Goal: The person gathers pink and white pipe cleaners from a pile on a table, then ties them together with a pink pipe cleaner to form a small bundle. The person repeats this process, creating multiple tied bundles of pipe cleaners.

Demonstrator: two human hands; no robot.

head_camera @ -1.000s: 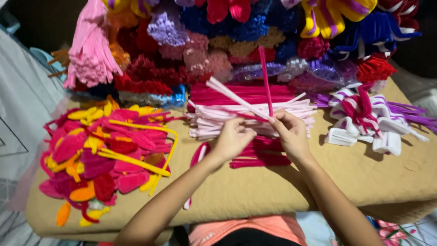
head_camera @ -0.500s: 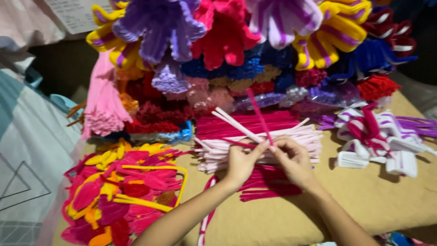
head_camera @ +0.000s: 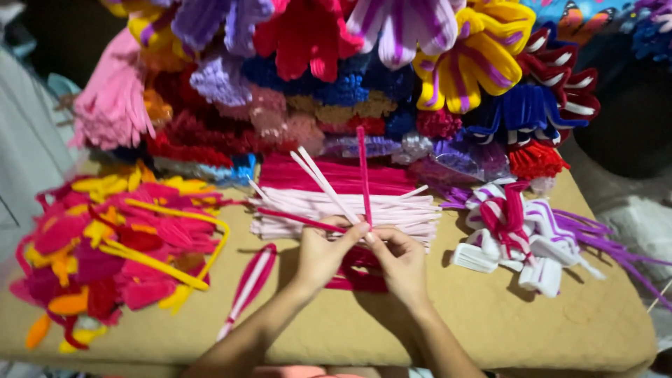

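Above the counter [head_camera: 532,329], both hands, left hand [head_camera: 323,253] and right hand [head_camera: 400,260], met together, pinching pink and white stems [head_camera: 364,175] over the stem pile [head_camera: 336,199].

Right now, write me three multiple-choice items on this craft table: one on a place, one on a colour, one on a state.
1. Where does the pile of pink-and-yellow petal shapes lie?
A. at the table's left end
B. at its right end
C. under the hands

2. What colour is the upright stem pinched between the hands?
A. green
B. deep pink
C. black

3. How do the left hand and right hand stand?
A. flat and apart
B. fingertips together, gripping fuzzy stems
C. both off the table's edge

Answers: 1 A, the pile fills the left of the brown table. 2 B, it rises deep pink over the pale pink bundle. 3 B, the fingertips meet around the stems.
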